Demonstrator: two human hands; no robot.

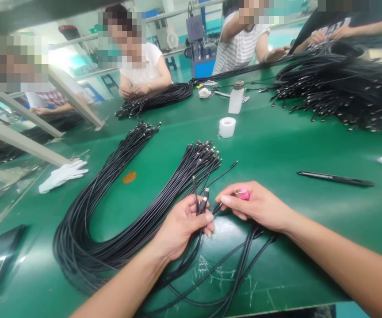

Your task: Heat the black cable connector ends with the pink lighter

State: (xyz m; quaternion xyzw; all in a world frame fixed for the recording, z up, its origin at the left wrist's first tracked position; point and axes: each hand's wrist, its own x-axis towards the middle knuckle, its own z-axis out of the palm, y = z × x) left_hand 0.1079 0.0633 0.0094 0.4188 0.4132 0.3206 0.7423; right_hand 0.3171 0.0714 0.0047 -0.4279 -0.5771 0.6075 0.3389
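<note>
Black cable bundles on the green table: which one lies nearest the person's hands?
The large U-shaped bundle beside the left hand; the other bundles lie farther away across the table.

1. The long, thin black cables (pixel 91 247) have smooth plastic or rubber jackets with a faint sheen.
2. The small dark connector ends (pixel 205 193) show bright metal tips.
3. The small pink plastic piece (pixel 242 194) is glossy.
4. The green worktop (pixel 297 247) is smooth and glossy, with pale scratches near its front edge.
5. The white cloth glove (pixel 63 176) looks soft and matt.
6. The white plastic bottle (pixel 235 100) is matt and slightly translucent.
7. The slim black pen (pixel 335 178) has a smooth, shiny plastic barrel.
</note>
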